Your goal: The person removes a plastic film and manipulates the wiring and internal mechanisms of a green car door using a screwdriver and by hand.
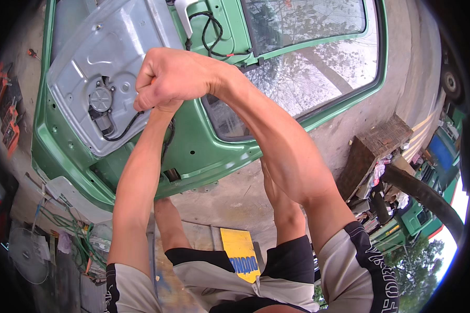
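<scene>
A green vehicle door [222, 159] lies before me with its inner side up. My right hand [176, 75] is closed in a fist over the edge of the grey metal inner panel [122, 44]. A small orange-red bit shows between its fingers; what it belongs to is hidden. Directly beneath is my left hand [168, 106], mostly covered by the right one, so its fingers do not show. Left of the hands, a round motor [101, 99] sits on the panel, with a black cable [124, 134] running from it toward the hands.
Window glass [318, 68] fills the door's right part. A black wiring loom [211, 26] lies near the white part [184, 15] above my hands. A screwdriver [33, 53] and orange-and-black objects [10, 130] lie at left. A brown box [373, 146] stands right; a fan [28, 255] lower left.
</scene>
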Tool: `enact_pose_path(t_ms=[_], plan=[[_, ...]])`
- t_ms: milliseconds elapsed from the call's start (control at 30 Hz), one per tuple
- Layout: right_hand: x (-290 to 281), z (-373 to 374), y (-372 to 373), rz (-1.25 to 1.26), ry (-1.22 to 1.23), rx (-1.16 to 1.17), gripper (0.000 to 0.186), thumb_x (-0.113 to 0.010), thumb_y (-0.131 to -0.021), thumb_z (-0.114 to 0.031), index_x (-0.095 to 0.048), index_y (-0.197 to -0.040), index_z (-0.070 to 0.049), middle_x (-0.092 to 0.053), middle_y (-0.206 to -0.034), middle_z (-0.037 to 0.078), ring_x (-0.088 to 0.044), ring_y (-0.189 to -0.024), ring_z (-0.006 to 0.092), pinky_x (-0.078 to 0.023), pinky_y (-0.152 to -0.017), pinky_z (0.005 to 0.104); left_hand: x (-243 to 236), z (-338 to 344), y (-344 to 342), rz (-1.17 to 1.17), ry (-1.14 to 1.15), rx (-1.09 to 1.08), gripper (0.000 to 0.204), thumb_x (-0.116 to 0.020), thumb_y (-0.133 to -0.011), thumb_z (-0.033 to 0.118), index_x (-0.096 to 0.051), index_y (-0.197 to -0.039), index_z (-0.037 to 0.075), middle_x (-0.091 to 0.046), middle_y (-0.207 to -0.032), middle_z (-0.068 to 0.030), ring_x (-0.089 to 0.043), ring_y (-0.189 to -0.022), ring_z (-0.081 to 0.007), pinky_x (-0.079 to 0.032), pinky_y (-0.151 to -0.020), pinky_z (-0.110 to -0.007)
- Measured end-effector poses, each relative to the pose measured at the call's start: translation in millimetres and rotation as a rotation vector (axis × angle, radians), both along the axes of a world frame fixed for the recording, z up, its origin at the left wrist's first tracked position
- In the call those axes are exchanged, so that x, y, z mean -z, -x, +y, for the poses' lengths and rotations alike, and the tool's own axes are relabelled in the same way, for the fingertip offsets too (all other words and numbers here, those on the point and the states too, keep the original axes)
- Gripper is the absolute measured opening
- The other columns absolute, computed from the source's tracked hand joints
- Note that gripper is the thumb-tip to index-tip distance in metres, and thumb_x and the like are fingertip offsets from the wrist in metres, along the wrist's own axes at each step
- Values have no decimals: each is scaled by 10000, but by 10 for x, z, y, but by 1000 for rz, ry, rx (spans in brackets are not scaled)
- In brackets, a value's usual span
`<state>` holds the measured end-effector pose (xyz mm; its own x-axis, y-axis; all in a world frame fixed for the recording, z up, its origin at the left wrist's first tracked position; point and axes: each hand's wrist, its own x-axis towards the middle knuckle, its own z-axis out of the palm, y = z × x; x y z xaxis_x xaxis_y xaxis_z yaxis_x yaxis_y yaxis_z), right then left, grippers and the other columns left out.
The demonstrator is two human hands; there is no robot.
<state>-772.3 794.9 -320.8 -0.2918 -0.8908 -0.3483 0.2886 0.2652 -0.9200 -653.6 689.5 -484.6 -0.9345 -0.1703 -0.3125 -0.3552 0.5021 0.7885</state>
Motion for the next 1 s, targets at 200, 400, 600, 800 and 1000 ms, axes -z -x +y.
enact_pose_path(t_ms=[200, 400, 600, 800, 1000], plan=[[-105, -138, -311, 977, -148, 408, 318, -741, -821, -364, -752, -720, -62, -681, -652, 102, -660, -614, 282, -552, -634, 391, 52, 12, -42, 55, 60, -17, 196, -656, -903, 176, -635, -1047, 46, -619, -1070, -125, -638, -1009, -334, -546, -847, -438], [-550, -166, -39, 938, -770, -489, 382, -609, -919, -293, -712, -729, 22, -681, -689, 222, -711, -686, 388, -587, -679, 452, -270, 103, -44, 461, 161, 30, 125, -636, -894, 96, -620, -1007, 43, -561, -1071, -105, -611, -1009, -315, -554, -838, -432], [-581, -341, 279, 966, -637, -994, 181, -621, -810, -25, -739, -940, 18, -682, -769, 228, -708, -800, 389, -564, -758, 487, -97, 82, -43, 578, 376, 48, 184, -716, -861, 197, -585, -912, 79, -532, -993, -62, -590, -982, -235, -591, -783, -340], [-750, -273, -47, 902, -648, -934, 430, -658, -908, -84, -636, -1332, -18, -680, -837, 155, -713, -773, 312, -591, -711, 429, -77, 112, -99, 546, 282, 30, 83, -612, -890, 155, -593, -925, 83, -530, -1044, -87, -611, -1051, -261, -603, -795, -368], [-475, -426, -17, 254, -1283, -283, 292, -600, -991, -257, -673, -1026, 23, -581, -756, 71, -565, -534, 168, -453, -441, 369, -46, 147, -110, 553, 278, -29, 76, -591, -897, 146, -592, -887, 71, -532, -1045, -84, -617, -1041, -231, -618, -749, -346]])
